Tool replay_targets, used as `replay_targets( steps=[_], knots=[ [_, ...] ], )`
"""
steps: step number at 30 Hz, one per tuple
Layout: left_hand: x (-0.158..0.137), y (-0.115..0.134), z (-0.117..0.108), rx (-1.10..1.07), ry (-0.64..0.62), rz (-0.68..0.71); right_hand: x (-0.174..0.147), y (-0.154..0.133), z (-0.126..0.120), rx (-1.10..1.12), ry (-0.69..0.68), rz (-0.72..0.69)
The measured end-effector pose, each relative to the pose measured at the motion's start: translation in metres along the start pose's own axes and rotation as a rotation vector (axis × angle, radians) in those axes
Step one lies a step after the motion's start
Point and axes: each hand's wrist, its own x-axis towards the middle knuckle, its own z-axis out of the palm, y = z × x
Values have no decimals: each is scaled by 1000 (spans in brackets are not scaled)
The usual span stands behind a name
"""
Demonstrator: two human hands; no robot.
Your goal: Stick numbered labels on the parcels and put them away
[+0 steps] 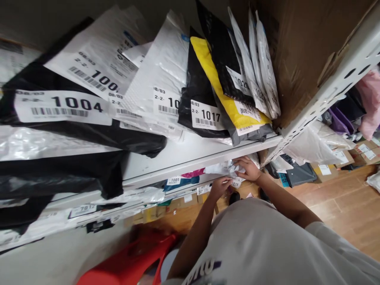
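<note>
White plastic covers a small bag (221, 168) just right of the middle of the frame, below the big shelf (178, 167). The right hand (248, 169) touches it, with thumb and fingers apart. The left hand (219, 188) is just below and to the left, its fingers bent close together beside a tag (236, 183) marked 1015; I cannot tell if they pinch anything. A yellow bag (214, 75) leans at the top, and a red chair (118, 261) is at the bottom left.
</note>
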Motion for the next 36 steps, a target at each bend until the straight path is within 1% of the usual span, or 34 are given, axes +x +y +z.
replay_targets(
  steps=[1,2,3,5,6,7,9,10,11,12,13,15,17,19,21,23,26,29,33,36],
  knots=[
    [-13,-2,-9,-18,42,10,5,-5,5,16,1,15],
    [-26,-2,-17,-34,79,19,8,-12,11,31,33,40],
    [-37,-2,-24,-51,116,42,10,-18,17,47,99,82],
    [-56,1,-33,-76,187,158,12,-34,26,122,254,223],
    [-63,4,-36,-77,226,246,11,-42,30,201,283,314],
    [-67,7,-37,-68,268,343,10,-50,33,313,256,409],
    [-74,14,-38,-21,354,517,9,-65,37,577,90,570],
    [-76,16,-39,10,389,578,8,-72,38,688,5,621],
    [-77,18,-39,39,420,632,9,-78,40,766,-51,654],
    [-79,19,-40,65,446,680,9,-84,41,807,-71,668],
    [-81,19,-40,89,469,721,10,-91,43,814,-62,660],
    [-85,17,-40,114,534,769,12,-103,45,753,-4,574],
    [-88,12,-39,90,623,755,12,-114,46,622,82,397],
    [-90,7,-38,26,686,699,11,-122,46,447,164,172],
    [-92,5,-36,-43,679,646,10,-126,45,278,213,-8],
    [-94,7,-35,-103,641,610,8,-126,44,161,235,-117],
    [-96,13,-34,-186,604,551,7,-123,42,101,258,-196],
    [-95,19,-34,-229,597,511,5,-121,41,95,261,-222],
    [-95,22,-35,-226,581,533,4,-120,41,66,244,-195],
    [-96,22,-36,-174,571,545,7,-122,40,40,268,-121]
  ],
)
